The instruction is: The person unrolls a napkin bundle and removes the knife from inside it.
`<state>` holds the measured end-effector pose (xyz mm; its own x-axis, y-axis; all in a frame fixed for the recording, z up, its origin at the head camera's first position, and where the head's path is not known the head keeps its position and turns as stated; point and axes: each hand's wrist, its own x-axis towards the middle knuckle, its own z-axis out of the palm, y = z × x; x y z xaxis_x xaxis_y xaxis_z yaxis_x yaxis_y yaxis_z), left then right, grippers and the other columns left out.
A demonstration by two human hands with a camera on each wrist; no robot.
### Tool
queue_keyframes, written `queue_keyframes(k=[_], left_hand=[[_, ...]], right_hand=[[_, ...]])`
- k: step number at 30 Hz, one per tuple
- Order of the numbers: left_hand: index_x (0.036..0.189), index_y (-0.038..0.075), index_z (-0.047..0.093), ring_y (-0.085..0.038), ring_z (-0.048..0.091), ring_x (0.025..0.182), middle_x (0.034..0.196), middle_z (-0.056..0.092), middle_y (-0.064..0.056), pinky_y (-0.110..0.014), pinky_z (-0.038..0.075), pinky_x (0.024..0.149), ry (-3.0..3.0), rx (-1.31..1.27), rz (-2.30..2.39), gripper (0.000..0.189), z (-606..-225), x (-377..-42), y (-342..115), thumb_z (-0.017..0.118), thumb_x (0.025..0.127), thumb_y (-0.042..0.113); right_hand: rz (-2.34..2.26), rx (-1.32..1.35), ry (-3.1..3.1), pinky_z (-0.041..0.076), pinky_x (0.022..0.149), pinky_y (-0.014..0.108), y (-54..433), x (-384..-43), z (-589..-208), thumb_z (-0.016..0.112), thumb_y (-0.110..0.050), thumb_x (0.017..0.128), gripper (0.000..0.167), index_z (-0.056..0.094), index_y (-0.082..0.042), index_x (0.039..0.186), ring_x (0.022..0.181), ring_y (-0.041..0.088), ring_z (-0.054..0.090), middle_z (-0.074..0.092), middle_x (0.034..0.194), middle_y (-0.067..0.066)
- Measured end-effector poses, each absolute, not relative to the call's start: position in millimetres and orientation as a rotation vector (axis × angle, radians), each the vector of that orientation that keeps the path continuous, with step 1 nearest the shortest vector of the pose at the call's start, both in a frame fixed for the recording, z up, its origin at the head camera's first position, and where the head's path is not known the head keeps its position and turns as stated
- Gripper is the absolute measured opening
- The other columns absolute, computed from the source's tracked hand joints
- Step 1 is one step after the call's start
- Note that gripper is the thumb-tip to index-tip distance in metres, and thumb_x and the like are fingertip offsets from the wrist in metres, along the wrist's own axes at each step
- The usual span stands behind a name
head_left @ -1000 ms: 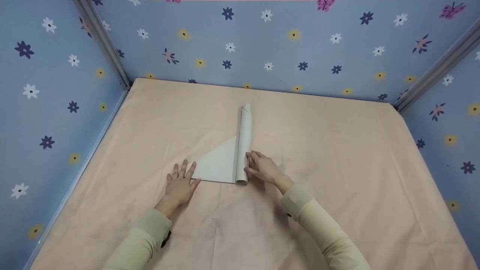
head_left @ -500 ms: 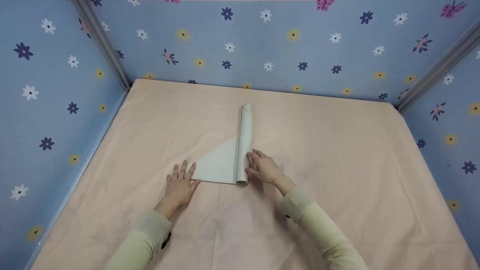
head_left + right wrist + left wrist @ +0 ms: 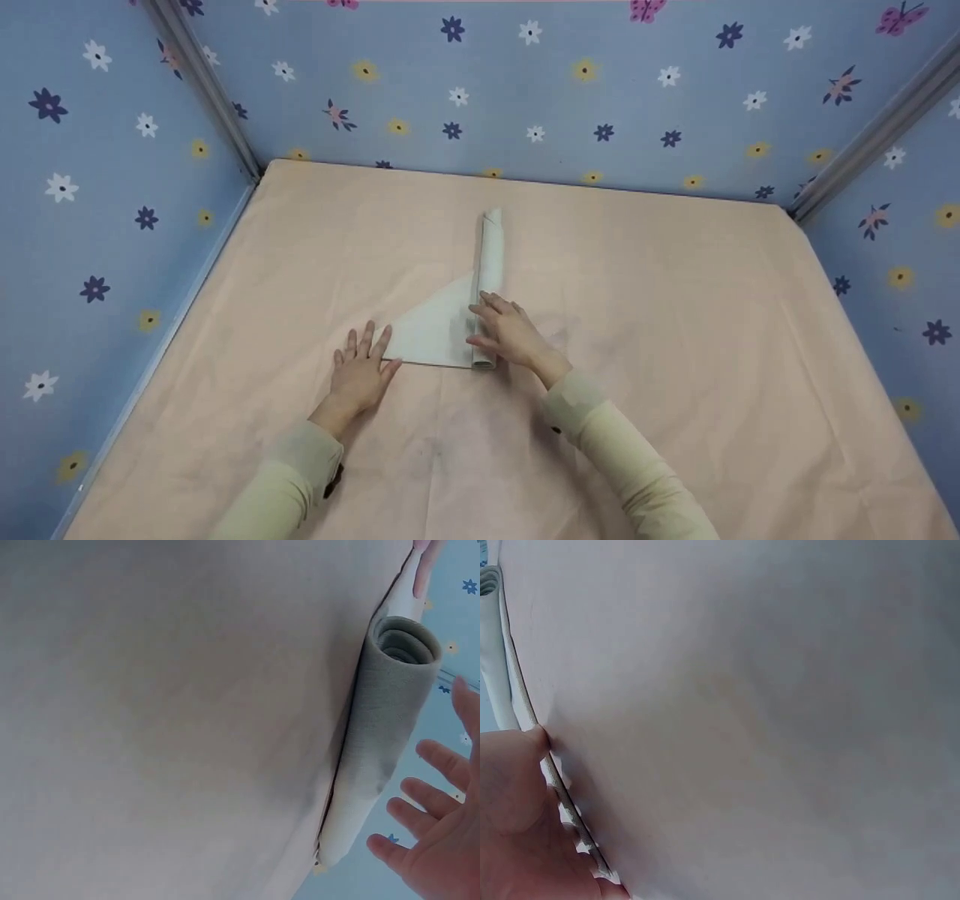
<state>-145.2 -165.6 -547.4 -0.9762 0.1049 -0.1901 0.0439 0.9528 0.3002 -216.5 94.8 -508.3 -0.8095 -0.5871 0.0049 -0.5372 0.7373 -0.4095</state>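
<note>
Likely mid-rolling: left hand (image 3: 358, 376) rests on corner of cloth (image 3: 427, 334), fingers spread; right hand (image 3: 514, 337) over roll (image 3: 492, 251), fingers loose, gripping nothing. Next: probably push it leftward.

You have soft, even light across the worktop (image 3: 675, 300), faint shadows on the near-edge side of your right hand (image 3: 514, 334), and greyer, hazier wrist views.

Room lay free from the rolled cloth (image 3: 492, 247) to the surface's (image 3: 675, 300) far right corner; the right hand (image 3: 512, 335) obstructed the near end, a flowered wall (image 3: 555, 90) the far edge.
</note>
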Motion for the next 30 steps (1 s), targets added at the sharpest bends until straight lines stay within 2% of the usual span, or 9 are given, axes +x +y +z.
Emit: queue_keyframes(k=[11,21,30], left_hand=[[0.143,0.013,0.012,-0.043,-0.002,0.13,0.147,0.002,-0.017,-0.061,0.006,0.098,2.898,0.106,0.435,0.061,-547.4,-144.4,-164.7,0.03,0.094,0.044],[0.143,0.013,0.012,-0.043,-0.002,0.13,0.147,0.002,-0.017,-0.062,0.006,0.098,2.895,0.11,0.432,0.061,-548.2,-144.6,-163.7,0.03,0.094,0.045],[0.143,0.011,0.014,-0.043,0.0,0.13,0.146,0.004,-0.018,-0.062,0.008,0.098,2.914,0.122,0.443,0.06,-546.6,-144.2,-165.4,0.032,0.095,0.042]], right_hand=[[-0.532,-0.943,2.797,0.01,0.103,0.052,86.4,-224.8,-517.0,0.052,-0.056,0.08,0.067,0.043,-0.015,0.133,0.133,0.025,0.012,0.022,0.145,0.008],[-0.403,-0.894,2.793,0.009,0.104,0.051,76.9,-229.3,-519.5,0.052,-0.063,0.076,0.075,0.039,-0.019,0.135,0.134,0.025,0.007,0.015,0.147,0.006],[-0.331,-0.884,2.777,0.01,0.105,0.048,76.0,-229.8,-520.7,0.053,-0.064,0.074,0.079,0.038,-0.017,0.136,0.134,0.026,0.004,0.013,0.147,0.01]])
